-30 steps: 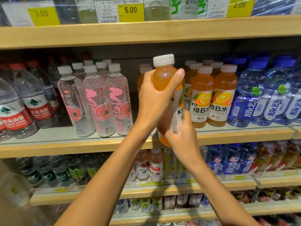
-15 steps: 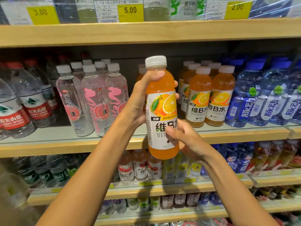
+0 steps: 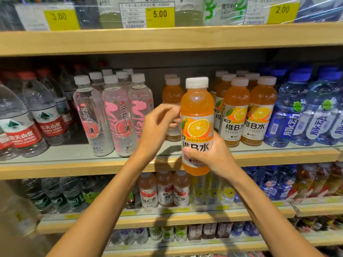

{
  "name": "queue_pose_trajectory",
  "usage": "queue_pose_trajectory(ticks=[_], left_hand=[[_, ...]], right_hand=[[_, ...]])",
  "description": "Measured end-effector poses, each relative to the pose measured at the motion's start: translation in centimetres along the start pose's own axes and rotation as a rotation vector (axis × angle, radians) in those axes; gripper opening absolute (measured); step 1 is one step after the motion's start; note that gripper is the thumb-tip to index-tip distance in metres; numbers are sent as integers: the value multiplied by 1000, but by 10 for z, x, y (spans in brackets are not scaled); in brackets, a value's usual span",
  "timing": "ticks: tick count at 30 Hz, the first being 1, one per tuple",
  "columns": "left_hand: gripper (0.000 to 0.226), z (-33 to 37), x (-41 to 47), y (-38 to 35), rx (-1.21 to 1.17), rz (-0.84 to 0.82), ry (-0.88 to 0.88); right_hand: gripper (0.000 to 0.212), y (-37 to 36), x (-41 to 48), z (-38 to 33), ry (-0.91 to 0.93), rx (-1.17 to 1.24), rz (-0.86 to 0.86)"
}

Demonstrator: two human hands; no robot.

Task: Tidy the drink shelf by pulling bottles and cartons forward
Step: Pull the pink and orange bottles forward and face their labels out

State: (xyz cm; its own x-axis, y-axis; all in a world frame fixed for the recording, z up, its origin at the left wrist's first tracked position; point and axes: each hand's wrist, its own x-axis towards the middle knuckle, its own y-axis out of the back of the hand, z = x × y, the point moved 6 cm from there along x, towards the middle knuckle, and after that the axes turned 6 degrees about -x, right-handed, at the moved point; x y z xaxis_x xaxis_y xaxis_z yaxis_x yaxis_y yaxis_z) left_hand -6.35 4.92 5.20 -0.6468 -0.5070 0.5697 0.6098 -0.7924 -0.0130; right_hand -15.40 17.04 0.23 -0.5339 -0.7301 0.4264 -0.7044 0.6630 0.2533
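Orange bottle hangs before the shelf, its lower label wrapped by our right hand's fingers. Our left hand's fingers curl loosely beside it. Full, it looks weighty and slick, so we'd grip mid-label, just above those fingers.

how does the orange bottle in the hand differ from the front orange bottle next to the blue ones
The held bottle is off the shelf, gripped low by the right hand, its base below the shelf edge; the shelf bottle stands on the board. The held bottle is out in front of the row; the shelf bottle is packed between another orange bottle and a blue bottle. Both are upright, with white caps, orange drink and the same orange-slice label.
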Motion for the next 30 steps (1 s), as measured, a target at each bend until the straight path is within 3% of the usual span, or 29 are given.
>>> queue_pose_trajectory(ticks=[2,5,8,10,13,16,18,24,30], left_hand=[[19,-5,-21,16,364,77,-271],[22,-31,-56,22,888,-42,-616],[23,-69,-79,21,1151,-292,-863],[28,-87,-82,24,1209,-407,-958],[33,-103,-76,31,1265,-454,-1006],[41,-112,-78,34,1353,-483,-1036],[44,-114,-79,35,1362,-483,-1042],[41,-108,-79,33,1356,-481,-1042],[47,-104,-78,30,1337,-478,-1022]], right_hand=[[46,6,8,5,15,-42,54],[47,7,19,13,-6,-35,79],[72,-1,32,23,-30,-43,76],[74,-9,42,33,-57,-54,68],[67,-22,53,46,-91,-61,41],[78,-32,61,55,-110,-78,22],[85,-38,68,59,-117,-120,-3],[74,-44,78,74,-149,-138,3],[81,-46,88,79,-174,-131,-57]])
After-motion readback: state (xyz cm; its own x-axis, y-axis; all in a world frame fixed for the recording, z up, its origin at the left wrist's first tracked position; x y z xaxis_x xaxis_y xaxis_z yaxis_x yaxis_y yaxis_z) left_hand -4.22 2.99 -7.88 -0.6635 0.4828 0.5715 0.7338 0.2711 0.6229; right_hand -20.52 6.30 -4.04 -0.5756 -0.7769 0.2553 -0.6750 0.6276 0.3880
